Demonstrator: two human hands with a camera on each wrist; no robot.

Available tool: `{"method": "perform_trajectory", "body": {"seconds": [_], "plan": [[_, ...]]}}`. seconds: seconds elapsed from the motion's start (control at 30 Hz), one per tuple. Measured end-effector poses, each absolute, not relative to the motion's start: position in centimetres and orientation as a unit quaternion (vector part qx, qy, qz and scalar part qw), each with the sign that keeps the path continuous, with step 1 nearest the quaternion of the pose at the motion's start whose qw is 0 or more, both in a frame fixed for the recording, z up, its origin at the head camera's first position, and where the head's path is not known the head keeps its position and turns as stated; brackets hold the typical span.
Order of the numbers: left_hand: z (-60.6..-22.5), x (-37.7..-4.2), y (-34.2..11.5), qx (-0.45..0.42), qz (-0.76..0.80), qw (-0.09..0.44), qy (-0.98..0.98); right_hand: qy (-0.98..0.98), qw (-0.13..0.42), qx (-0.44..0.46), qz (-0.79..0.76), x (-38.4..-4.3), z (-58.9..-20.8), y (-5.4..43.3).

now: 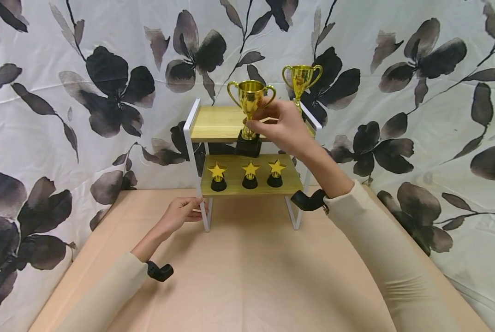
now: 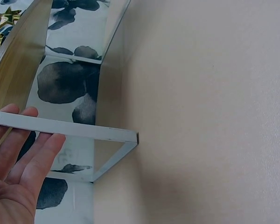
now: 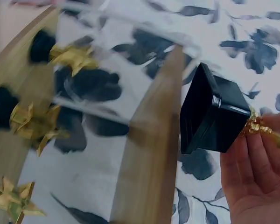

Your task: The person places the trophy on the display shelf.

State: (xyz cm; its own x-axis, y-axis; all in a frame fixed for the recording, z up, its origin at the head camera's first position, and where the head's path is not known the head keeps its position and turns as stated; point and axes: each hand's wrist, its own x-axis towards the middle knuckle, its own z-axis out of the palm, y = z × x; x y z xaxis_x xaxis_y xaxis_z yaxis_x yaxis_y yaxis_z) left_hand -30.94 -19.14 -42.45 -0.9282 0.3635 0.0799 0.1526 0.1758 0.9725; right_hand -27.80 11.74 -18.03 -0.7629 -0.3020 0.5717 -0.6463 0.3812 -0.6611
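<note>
My right hand (image 1: 286, 127) grips a gold trophy cup (image 1: 250, 94) by its stem, upright in front of the top shelf. The cup has two handles and a black square base (image 3: 214, 112), whose hollow underside faces the right wrist camera. With its fingers behind a white front leg (image 1: 205, 214), my left hand (image 1: 181, 214) holds the small two-tier shelf unit (image 1: 218, 122) at its left side. In the left wrist view the left fingers (image 2: 42, 163) reach past the white bar (image 2: 84, 129), the thumb hidden. A second gold trophy cup (image 1: 302, 78) stands on the top shelf's right end, partly behind my right hand.
Three gold star trophies (image 1: 250, 173) on round black bases stand in a row on the lower wooden shelf (image 1: 230, 190). The unit stands on a beige tabletop (image 1: 247, 267). Behind it hangs a white cloth (image 1: 118, 27) with dark flowers.
</note>
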Motion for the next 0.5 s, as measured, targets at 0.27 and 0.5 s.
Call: {"method": "perform_trajectory", "body": {"seconds": [0.27,0.5], "plan": [[-42.5,-30.8,-19.1,0.162,0.618,0.079,0.765,-0.825,0.194,0.282,0.449,-29.5,-16.8,12.4],[-42.4,-30.6,-19.1,0.169,0.612,0.081,0.768,-0.832,0.184,0.27,0.449,-30.9,-16.6,12.8]]}}
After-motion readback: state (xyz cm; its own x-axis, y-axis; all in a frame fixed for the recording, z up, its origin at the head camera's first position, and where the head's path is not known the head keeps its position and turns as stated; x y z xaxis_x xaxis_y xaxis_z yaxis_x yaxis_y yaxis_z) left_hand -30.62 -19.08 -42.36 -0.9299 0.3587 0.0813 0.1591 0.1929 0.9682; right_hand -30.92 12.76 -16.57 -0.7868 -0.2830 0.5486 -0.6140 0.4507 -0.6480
